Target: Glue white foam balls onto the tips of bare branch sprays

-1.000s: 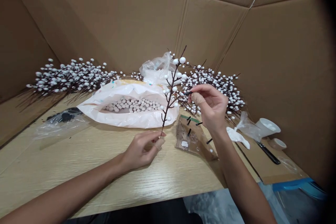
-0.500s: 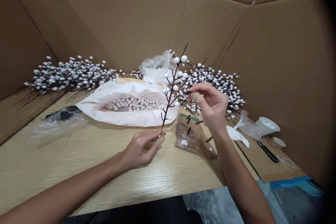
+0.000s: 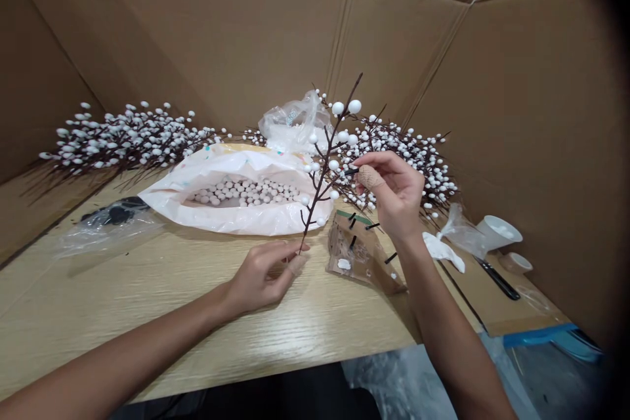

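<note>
A brown artificial berry branch (image 3: 319, 187) with white balls on its twigs leans up and to the right above the table. My left hand (image 3: 268, 277) pinches the bottom of its stem between thumb and fingers. Beside the branch, my right hand (image 3: 394, 190), its thumb wrapped in tan tape, is closed on a small black stick (image 3: 351, 172). The stick's tip reaches toward the branch's right-hand twigs; whether it touches one I cannot tell. Below my right hand lies a brown, plastic-covered pad (image 3: 361, 256) with several short black sticks on it and white smears.
Behind the branch, a white plastic bag (image 3: 236, 222) lies open with many white balls (image 3: 246, 193) inside. Berry branches are heaped at left (image 3: 132, 138) and right (image 3: 418, 157). A black-handled knife (image 3: 499, 280) and white cup (image 3: 499, 233) are at right, cardboard walls (image 3: 246, 33) behind.
The branch's top has tilted slightly to the right. Both hands keep their grips, and the black stick stays beside the twigs. The whole view has shifted a little.
</note>
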